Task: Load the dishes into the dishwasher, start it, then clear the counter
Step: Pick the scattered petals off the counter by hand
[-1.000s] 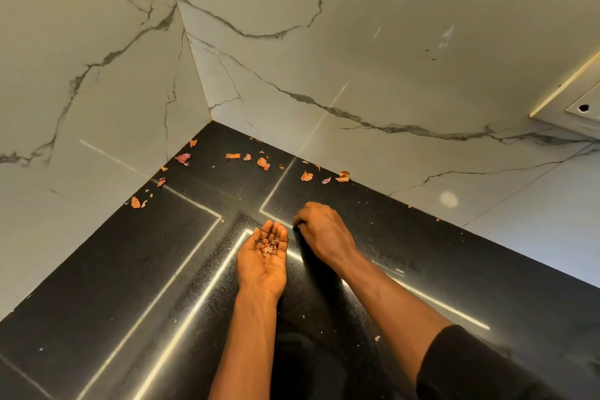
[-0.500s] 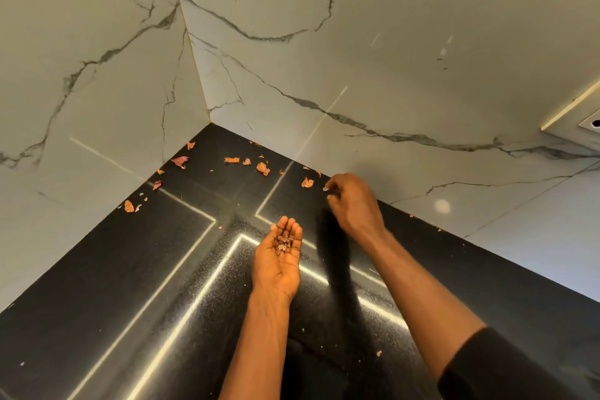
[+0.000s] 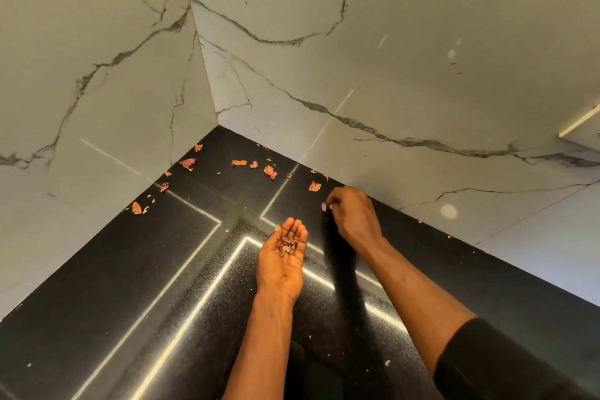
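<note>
Orange and pink peel scraps lie scattered over the back corner of the black counter [image 3: 130, 302]; one larger scrap [image 3: 270, 171] lies near the back wall and another [image 3: 314, 186] just beyond my right hand. My left hand [image 3: 282, 269] is held palm up above the counter, fingers nearly straight, with a small pile of collected scraps [image 3: 288, 245] in the palm. My right hand [image 3: 355, 214] is by the back wall, fingers curled, its fingertips pinching a small pink scrap [image 3: 323, 206].
White marble-look walls [image 3: 357, 91] close the corner at the left and back. More scraps lie along the left wall [image 3: 136, 207] and near the corner [image 3: 187, 163]. A single crumb [image 3: 387, 363] lies near my right forearm. A light fixture edge [image 3: 581, 122] shows at the right.
My right hand moved from the counter's middle back to the wall and closed its fingertips on a pink scrap. My left hand shifted slightly right, still carrying its pile.
</note>
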